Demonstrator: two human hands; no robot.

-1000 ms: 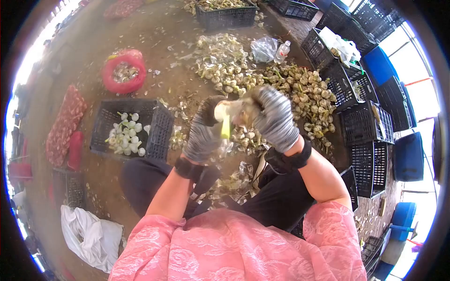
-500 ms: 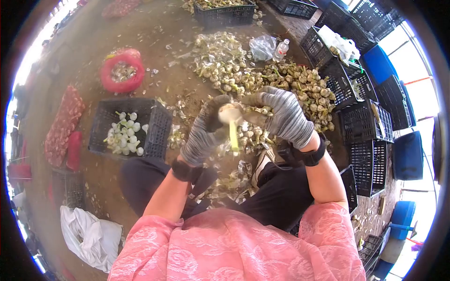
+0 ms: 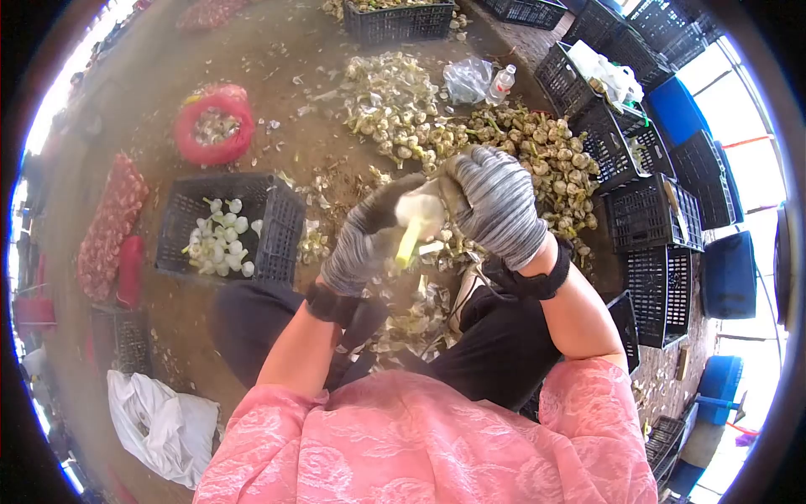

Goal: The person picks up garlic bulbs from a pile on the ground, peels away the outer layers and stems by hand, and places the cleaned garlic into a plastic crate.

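Both my hands wear grey striped gloves. In my left hand point(image 3: 365, 239) is a garlic bulb point(image 3: 420, 212), pale and slightly blurred, its green-yellow stem pointing down toward me. My right hand point(image 3: 495, 202) is closed at the bulb's upper right edge, fingers curled in; what they pinch is hidden. Beyond my hands lies a heap of unpeeled garlic point(image 3: 554, 164), with loose papery skins point(image 3: 390, 88) to its left. To the left stands a black crate point(image 3: 281, 231) holding clean white garlic bulbs point(image 3: 222, 239).
A pink net bag point(image 3: 191, 147) stands open at the left, near a filled net sack point(image 3: 113, 227). A plastic bottle point(image 3: 501, 84) and clear bag point(image 3: 468, 81) lie behind the heap. Black crates point(image 3: 655, 214) line the right side. A white sack point(image 3: 159, 428) lies lower left.
My right hand has closed from outstretched fingers into a curled grip and turned inward at the bulb. The bulb's stem has tilted toward the left.
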